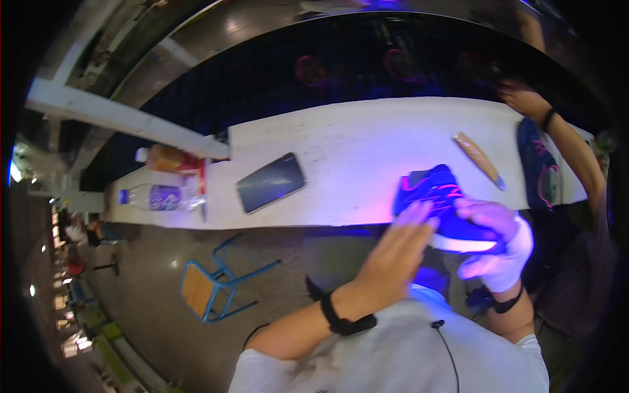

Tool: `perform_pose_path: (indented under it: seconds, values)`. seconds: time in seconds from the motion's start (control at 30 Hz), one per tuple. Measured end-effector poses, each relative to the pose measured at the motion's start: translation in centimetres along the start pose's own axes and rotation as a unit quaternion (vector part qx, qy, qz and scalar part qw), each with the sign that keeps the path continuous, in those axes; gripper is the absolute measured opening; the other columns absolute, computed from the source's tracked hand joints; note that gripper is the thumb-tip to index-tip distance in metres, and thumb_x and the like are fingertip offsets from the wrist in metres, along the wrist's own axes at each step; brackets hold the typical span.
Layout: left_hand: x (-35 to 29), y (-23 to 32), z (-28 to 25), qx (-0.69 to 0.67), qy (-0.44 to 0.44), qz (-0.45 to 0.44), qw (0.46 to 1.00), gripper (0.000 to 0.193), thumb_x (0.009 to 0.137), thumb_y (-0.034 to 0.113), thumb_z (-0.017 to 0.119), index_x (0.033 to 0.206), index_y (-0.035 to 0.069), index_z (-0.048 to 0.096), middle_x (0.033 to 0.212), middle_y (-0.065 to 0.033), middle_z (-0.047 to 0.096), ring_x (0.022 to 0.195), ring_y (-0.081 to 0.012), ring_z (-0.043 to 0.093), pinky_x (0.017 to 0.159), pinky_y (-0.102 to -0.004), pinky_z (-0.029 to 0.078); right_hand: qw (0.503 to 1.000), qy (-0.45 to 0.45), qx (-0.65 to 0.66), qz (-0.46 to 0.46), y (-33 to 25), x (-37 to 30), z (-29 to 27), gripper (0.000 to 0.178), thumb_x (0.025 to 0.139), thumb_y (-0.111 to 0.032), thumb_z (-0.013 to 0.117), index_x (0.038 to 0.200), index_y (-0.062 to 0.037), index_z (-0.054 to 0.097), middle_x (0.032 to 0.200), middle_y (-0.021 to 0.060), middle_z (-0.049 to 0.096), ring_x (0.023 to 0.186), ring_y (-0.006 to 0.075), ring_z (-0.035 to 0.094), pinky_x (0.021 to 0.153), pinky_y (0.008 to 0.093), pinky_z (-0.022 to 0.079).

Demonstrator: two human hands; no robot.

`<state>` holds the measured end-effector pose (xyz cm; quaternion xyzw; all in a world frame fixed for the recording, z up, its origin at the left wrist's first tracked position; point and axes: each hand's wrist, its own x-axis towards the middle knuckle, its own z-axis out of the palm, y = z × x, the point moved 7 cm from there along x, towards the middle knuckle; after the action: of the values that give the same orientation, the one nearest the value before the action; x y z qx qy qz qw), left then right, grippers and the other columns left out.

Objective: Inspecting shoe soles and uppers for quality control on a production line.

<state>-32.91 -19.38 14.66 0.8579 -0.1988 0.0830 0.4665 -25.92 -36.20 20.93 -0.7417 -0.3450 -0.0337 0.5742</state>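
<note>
A dark sneaker (429,183) with pinkish laces and a pale sole is held over the table's near edge, lit by violet light. My right hand (504,242), in a white glove, grips it from the right, with the thumb and fingers around its side. My left hand (393,252) is bare, its fingers stretched out flat, with the fingertips against the shoe's left side. The fingers' exact contact is partly blurred. Both wrists wear dark bands.
On the white table (354,150) lie a dark phone (272,182), a slim tan object (479,160) and another dark shoe (537,164). Bottles (164,198) stand at the left end. A co-worker's hand (524,98) reaches over the dark conveyor. A stool (203,291) is below left.
</note>
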Motion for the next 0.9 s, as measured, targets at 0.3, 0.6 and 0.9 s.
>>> perform_pose_path:
  seconds: [0.3,0.6,0.9]
  values:
    - [-0.6,-1.0,-0.1,-0.116,0.169,-0.025,0.979,0.041,0.074,0.016,0.092,0.099,0.005,0.062,0.096,-0.0125,0.063,0.086,-0.0338,0.061,0.074,-0.0429,0.05,0.998,-0.049,-0.043,0.005,-1.3,-0.7,1.7,0.069,0.062,-0.029,0.102,0.116,-0.0006,0.07,0.112,0.017,0.077,0.112,0.0383,0.075,0.104,0.0503,0.057]
    - [1.4,0.0,-1.6,-0.16,0.177,0.07,0.968,0.043,0.068,0.002,0.093,0.095,0.004,0.06,0.089,-0.0122,0.062,0.077,-0.0261,0.059,0.068,-0.0343,0.048,0.998,-0.042,-0.003,-0.043,-0.8,-0.6,1.8,0.07,0.059,-0.026,0.105,0.115,-0.0064,0.068,0.111,0.0144,0.076,0.11,0.0361,0.076,0.101,0.0524,0.059]
    - [4.9,-0.1,1.1,0.026,0.04,0.005,0.999,0.041,0.069,0.02,0.09,0.096,0.006,0.062,0.097,-0.0094,0.06,0.098,-0.0343,0.061,0.091,-0.048,0.051,0.959,0.171,0.225,-0.025,5.0,-3.7,-2.4,0.039,0.081,-0.021,0.091,0.108,-0.0049,0.067,0.112,0.0187,0.076,0.116,0.0408,0.072,0.107,0.058,0.053]
